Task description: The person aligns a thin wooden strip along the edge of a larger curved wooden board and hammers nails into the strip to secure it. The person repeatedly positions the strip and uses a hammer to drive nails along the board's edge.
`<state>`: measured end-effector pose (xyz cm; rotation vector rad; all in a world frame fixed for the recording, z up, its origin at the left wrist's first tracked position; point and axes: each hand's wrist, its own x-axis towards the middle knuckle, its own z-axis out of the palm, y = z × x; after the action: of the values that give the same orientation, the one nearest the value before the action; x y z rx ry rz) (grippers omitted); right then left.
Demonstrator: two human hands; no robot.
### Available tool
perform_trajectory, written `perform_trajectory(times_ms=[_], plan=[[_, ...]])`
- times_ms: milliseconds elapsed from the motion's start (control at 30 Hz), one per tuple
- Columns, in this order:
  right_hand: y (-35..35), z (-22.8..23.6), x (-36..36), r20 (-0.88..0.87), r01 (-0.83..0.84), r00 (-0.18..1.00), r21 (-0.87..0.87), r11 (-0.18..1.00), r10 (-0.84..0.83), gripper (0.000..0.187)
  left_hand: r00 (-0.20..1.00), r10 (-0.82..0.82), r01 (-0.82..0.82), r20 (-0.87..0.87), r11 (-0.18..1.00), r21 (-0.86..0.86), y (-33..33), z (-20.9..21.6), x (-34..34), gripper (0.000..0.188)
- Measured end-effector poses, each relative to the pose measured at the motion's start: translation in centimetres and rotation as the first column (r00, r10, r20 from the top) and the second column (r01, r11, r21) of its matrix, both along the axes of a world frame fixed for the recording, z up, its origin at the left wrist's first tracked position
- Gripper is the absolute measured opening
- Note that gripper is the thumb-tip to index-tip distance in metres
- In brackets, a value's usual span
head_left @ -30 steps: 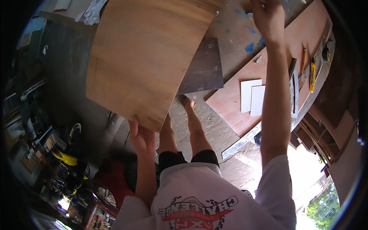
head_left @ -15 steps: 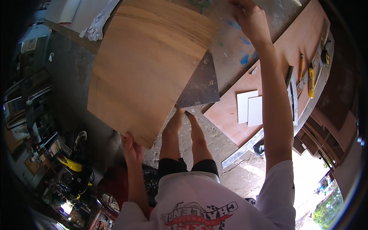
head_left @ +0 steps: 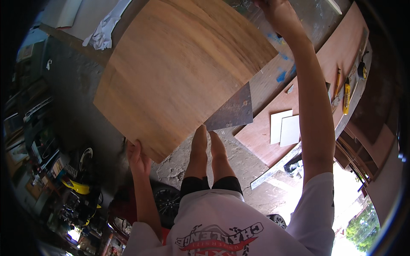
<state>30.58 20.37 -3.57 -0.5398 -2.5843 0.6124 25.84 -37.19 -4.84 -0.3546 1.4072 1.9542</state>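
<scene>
Though right grip's (head_left: 274,9) state is unclear, left grip (head_left: 138,157) pinches the board's (head_left: 183,77) near edge.

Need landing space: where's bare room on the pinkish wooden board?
Pinkish wooden board: free beyond the orange pencil, and left of two white rectangular cards. Crowded: right edge, with yellow cutter and black-yellow tape measure. Further left, brown plywood sheet blocks.

A large, thin, four-sided sheet of tan-brown wood (head_left: 183,72) has a smooth face with darker grain streaks, strongest toward its far right end and running roughly parallel to its near-left edge. It lies diagonally across the view, one corner toward the wearer, its far side cut off at the top. The left hand (head_left: 139,158) grips its near-left edge close to that corner.
</scene>
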Motion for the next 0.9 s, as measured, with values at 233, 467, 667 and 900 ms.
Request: perform_trajectory(times_ms=[233,467,667,900], plan=[[-2.4,3.9,3.2,0.075,0.219,0.976,-0.367,0.904,-0.206,0.01,0.972,0.126,-0.136,0.197,0.99,0.04,-1.2,-1.3,0.6,0.044],[-6.3,7.1,6.2,-0.1,0.042,0.993,-0.158,0.987,-0.058,0.011,0.741,0.001,-0.583,-0.671,0.497,-0.643,2.4,3.2,0.6,0.037],[-18.7,10.2,10.9,-0.093,-0.366,0.93,-0.137,0.921,0.356,0.014,0.28,-0.587,0.243,-0.76,0.809,-0.536,14.8,10.4,5.1,0.024],[-22.6,11.2,15.0,0.085,-0.335,0.929,-0.212,0.918,0.359,0.021,0.306,-0.664,0.532,-0.683,0.714,-0.456,19.1,11.5,7.4,0.017]])
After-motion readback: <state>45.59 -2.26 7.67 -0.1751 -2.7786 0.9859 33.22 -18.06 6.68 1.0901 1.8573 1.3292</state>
